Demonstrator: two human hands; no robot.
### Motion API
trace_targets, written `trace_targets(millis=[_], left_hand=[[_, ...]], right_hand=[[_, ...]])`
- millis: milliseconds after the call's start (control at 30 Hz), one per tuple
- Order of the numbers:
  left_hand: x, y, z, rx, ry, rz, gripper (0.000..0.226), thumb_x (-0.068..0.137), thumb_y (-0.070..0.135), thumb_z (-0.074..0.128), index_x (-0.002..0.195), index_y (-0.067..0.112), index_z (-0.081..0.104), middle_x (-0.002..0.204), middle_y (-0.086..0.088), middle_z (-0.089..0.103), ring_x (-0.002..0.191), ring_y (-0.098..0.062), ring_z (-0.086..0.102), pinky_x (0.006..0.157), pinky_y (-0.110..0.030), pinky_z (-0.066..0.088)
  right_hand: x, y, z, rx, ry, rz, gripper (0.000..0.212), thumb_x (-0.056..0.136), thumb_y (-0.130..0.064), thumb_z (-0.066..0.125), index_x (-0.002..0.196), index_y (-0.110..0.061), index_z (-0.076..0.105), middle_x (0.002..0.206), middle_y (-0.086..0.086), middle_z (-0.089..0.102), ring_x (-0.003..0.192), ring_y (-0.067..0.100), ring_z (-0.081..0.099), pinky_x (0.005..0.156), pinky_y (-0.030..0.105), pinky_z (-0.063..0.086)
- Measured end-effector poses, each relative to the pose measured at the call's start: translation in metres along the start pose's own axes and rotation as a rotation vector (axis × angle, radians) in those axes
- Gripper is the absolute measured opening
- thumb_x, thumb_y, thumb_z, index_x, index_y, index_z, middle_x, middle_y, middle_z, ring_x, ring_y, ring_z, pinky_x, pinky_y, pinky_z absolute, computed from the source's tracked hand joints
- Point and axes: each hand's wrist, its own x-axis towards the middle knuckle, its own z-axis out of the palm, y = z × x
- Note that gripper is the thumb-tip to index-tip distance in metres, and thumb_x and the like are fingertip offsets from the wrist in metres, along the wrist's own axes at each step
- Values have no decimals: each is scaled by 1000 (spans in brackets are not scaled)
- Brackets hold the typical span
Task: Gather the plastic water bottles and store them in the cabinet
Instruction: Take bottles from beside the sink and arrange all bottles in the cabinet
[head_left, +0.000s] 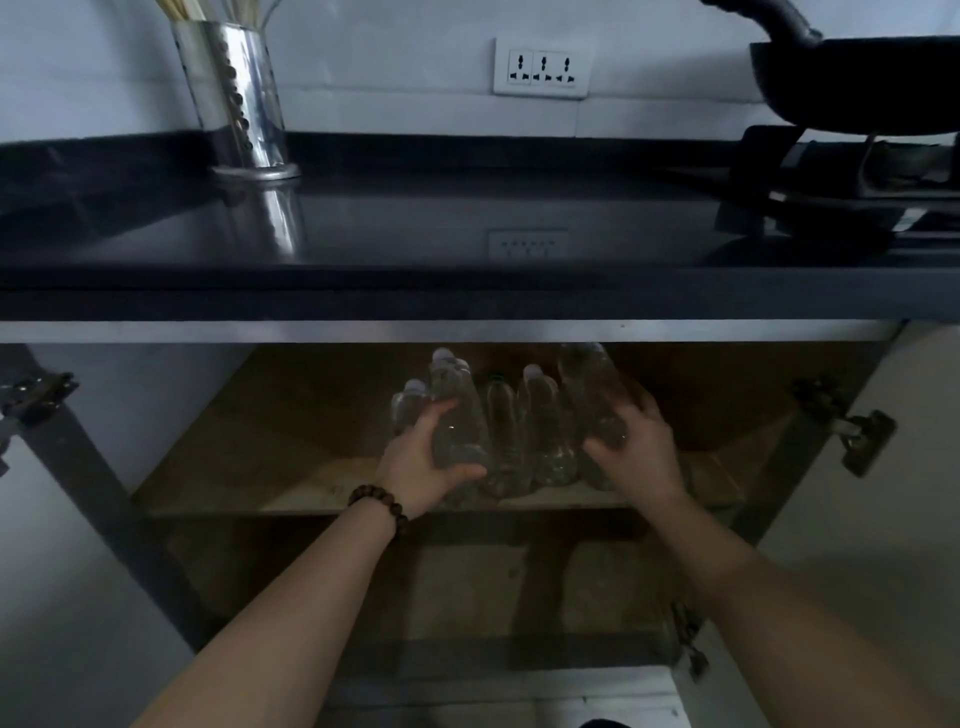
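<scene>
Several clear plastic water bottles (540, 431) stand close together on the wooden shelf (291, 488) inside the open cabinet under the counter. My left hand (426, 462), with a bead bracelet at the wrist, grips a bottle (457, 410) at the left of the group. My right hand (631, 441) wraps around a taller bottle (592, 384) at the right of the group, tilted a little. A further bottle (408, 402) shows behind my left fingers. The bottles' bases are partly hidden by my hands.
The black countertop edge (467, 296) overhangs the cabinet just above the bottles. A steel utensil holder (234, 98) stands on the counter at left, a black pan (862, 83) on the stove at right. Door hinges (857, 436) stick out at both sides. A lower shelf (467, 587) lies beneath.
</scene>
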Motion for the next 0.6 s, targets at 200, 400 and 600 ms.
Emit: trace_targets(millis=[200, 400, 600], left_hand=[[6, 19, 18, -83, 0, 83, 66, 78, 24, 77, 134, 35, 45, 130, 12, 51, 126, -15, 49, 103, -35, 43], [21, 41, 23, -22, -91, 141, 58, 84, 30, 71, 135, 36, 43, 137, 8, 41, 126, -15, 43, 94, -26, 40], [27, 42, 35, 8, -149, 91, 70, 76, 34, 78, 132, 44, 37, 136, 10, 41, 123, -12, 42, 94, -28, 40]], right_hand=[[-6, 39, -16, 42, -81, 24, 63, 86, -29, 68, 142, -33, 39, 150, 4, 33, 133, 25, 41, 110, 39, 34], [-4, 46, -13, 88, -88, 68, 69, 86, -40, 65, 146, -36, 30, 151, 1, 30, 134, 26, 39, 110, 47, 36], [-4, 48, -10, -3, -102, 14, 59, 90, -41, 59, 142, -43, 31, 152, 1, 25, 133, 27, 40, 108, 45, 40]])
